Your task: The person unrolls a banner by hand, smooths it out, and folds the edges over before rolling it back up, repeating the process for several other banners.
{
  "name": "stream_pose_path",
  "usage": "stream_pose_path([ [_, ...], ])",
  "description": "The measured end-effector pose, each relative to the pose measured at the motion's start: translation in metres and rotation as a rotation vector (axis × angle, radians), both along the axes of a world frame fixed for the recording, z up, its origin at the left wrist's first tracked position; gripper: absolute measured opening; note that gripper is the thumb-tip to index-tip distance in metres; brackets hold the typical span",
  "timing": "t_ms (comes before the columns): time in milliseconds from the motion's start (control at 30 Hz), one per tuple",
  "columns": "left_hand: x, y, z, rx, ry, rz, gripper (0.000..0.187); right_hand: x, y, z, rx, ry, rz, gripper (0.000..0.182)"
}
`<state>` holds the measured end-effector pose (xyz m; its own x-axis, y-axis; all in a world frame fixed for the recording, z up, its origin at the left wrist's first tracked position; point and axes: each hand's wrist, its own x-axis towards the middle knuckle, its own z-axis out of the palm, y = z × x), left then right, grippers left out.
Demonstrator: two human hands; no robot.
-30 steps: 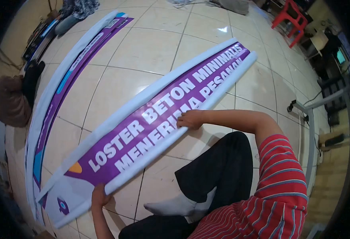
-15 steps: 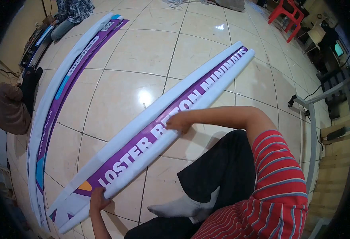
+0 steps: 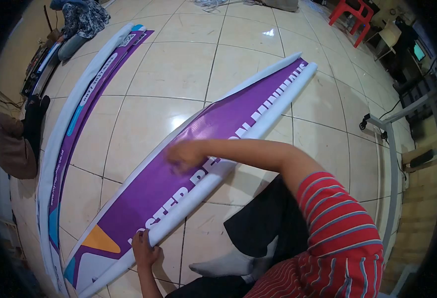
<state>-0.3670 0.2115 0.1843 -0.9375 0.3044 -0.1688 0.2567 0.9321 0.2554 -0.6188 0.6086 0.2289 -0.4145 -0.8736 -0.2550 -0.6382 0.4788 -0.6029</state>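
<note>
A purple vinyl banner [image 3: 144, 188] with white lettering lies diagonally on the floor before me. Its near long edge is rolled into a white tube, while the far side lies spread out, narrowing toward the upper right. My left hand [image 3: 146, 248] grips the rolled near edge close to the lower end, by an orange shape on the print. Over the middle of the purple surface is my right hand [image 3: 184, 156], smeared by motion, so its fingers and any contact cannot be made out.
A second folded purple and white banner [image 3: 74, 114] curves along the left. Another person's leg in dark cloth [image 3: 35, 116] is beyond it. To the right stands a grey wheeled metal frame [image 3: 387, 149]; a red plastic chair [image 3: 351, 17] is at the back right.
The banner's far fold has opened outward, exposing much more purple. My right hand has moved left across it, and my left hand has shifted slightly right along the rolled edge.
</note>
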Motion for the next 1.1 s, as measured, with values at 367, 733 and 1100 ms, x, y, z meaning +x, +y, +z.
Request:
stream_pose_path([
  [367, -0.008, -0.052, -0.019, -0.126, 0.077, 0.219, 0.049, 0.045, 0.203, -0.09, 0.291, 0.527, -0.228, 0.036],
  [733, 0.064, -0.074, -0.015, 0.004, -0.021, 0.08, 0.04, 0.141, 0.229, -0.044, 0.069, 0.391, -0.198, 0.048],
  [1100, 0.029, -0.184, -0.003, 0.144, -0.263, 0.514, 0.071, 0.059, 0.124, -0.053, 0.263, 0.241, -0.294, 0.039],
])
